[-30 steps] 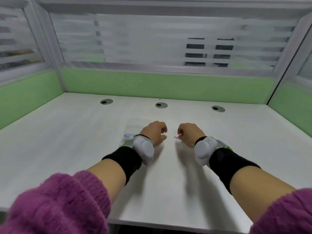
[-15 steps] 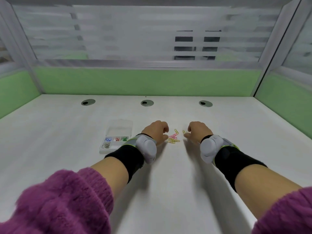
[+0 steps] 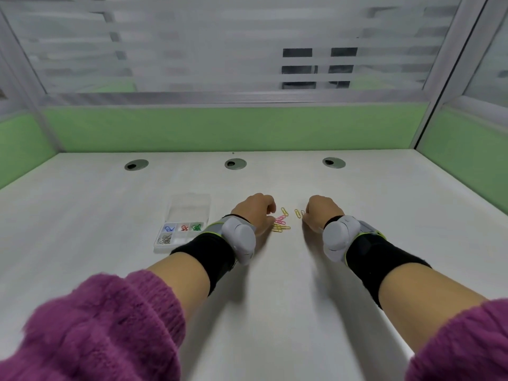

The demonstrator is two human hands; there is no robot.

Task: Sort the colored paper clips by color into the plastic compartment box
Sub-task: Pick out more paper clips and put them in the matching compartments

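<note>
Both hands have parted: left hand (image 3: pixel 254 213) and right hand (image 3: pixel 320 213), fingers curled, grip unclear, flank loose clips (image 3: pixel 281 224); next, pinch one for the box (image 3: pixel 182 228).

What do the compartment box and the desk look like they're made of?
The compartment box looks like clear, slightly frosted plastic: the sorted clips and the desk show through its walls. The desk seems to be pale laminate with a faint wood grain and a matt finish, though that's a guess.
</note>
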